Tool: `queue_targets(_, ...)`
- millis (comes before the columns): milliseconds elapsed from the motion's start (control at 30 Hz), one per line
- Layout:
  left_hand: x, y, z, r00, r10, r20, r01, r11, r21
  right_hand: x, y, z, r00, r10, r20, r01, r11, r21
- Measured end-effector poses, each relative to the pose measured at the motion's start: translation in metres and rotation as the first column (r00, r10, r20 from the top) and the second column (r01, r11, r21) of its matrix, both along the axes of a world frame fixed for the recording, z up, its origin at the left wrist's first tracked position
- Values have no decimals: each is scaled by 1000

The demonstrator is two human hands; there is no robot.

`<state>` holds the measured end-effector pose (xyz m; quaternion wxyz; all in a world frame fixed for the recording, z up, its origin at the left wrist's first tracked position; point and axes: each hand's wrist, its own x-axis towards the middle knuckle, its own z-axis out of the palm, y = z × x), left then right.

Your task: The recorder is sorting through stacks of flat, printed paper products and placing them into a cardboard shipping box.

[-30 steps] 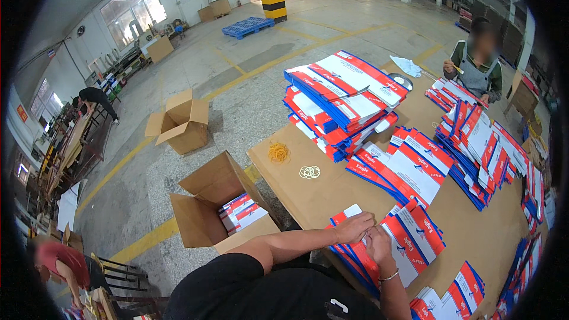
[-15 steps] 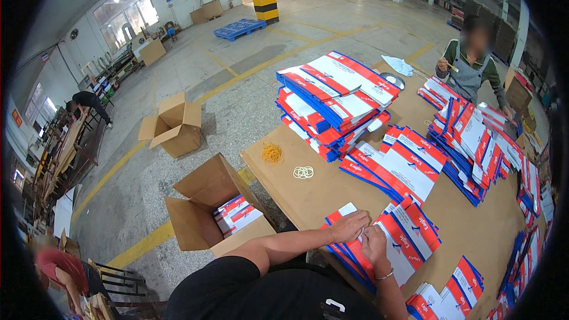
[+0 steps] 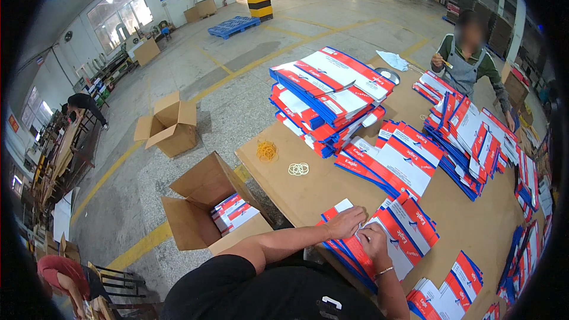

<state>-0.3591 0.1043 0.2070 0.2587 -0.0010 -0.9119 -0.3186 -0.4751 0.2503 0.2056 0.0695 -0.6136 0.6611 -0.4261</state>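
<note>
My left hand (image 3: 345, 223) and my right hand (image 3: 374, 242) meet over flat printed cardboard sleeves in red, white and blue at the table's near edge. Their fingers are closed and pinch the edge of a flat cardboard sleeve (image 3: 360, 250); a pale strip shows between the fingertips. Partly beneath my right hand, a fanned stack of the same sleeves (image 3: 409, 231) spreads to the right. Farther back lies another fanned stack (image 3: 409, 157). To its left stands a tall pile of bundled sleeves (image 3: 332, 77). The fingertips' exact hold is partly hidden.
On the brown table (image 3: 278, 195) lie a heap of orange rubber bands (image 3: 267, 150) and some pale bands (image 3: 298, 169). An open carton (image 3: 195, 219) with bundles stands at the left, another carton (image 3: 172, 124) beyond. Across the table, a person (image 3: 468, 59) handles more sleeves.
My hands stay at the same sleeves; the right fingers have shifted slightly and a pale edge now shows between the hands. The whole view has moved slightly.
</note>
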Motion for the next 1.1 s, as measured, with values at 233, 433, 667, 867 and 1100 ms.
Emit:
queue_targets(233, -2, -2, -5, 999, 5, 32, -5, 1000, -15, -7, -9, 6, 998, 13, 57, -25, 976, 219)
queue_targets(433, -3, -2, -2, 1000, 1, 19, -1, 1000, -5, -13, -12, 17, 996, 67, 53, -81, 944, 319)
queue_targets(667, -6, -4, -5, 1000, 13, 20, -12, 999, -33, -15, -17, 13, 994, 104, -33, -90, 952, 293)
queue_targets(867, -4, -1, -5, 998, 25, 56, -24, 999, -22, 3, -13, 13, 976, 20, -216, 52, 945, 322)
queue_targets(1100, 3, 8, -4, 998, 44, 35, -42, 998, -43, 14, -7, 0, 938, -29, -345, 153, 928, 338)
